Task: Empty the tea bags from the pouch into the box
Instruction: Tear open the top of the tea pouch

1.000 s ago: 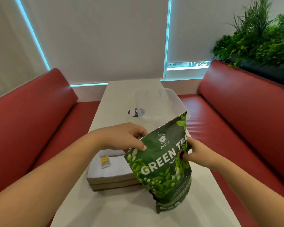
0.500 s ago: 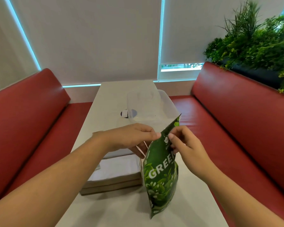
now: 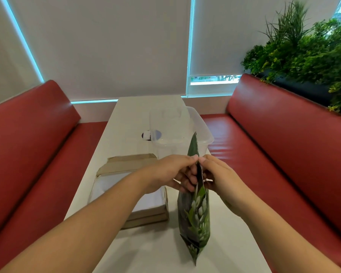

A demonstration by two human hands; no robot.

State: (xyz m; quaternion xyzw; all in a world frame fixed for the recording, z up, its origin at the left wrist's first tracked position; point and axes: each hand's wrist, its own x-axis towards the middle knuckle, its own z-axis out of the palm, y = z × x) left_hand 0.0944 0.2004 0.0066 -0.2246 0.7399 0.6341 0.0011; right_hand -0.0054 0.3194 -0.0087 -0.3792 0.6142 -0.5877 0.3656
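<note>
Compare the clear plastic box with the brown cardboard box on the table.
The clear plastic box is see-through and deep, while the brown cardboard box is opaque and shallow. The plastic box looks empty; the cardboard box holds something white. The plastic box sits farther away, behind the green pouch; the cardboard box lies nearer, left of the pouch. Both are open-topped and rest on the white table.

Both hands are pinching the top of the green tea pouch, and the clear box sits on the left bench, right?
Not quite: in the head view the clear box sits on the white table, not the bench. Both hands, left and right, do pinch the pouch top.
</note>
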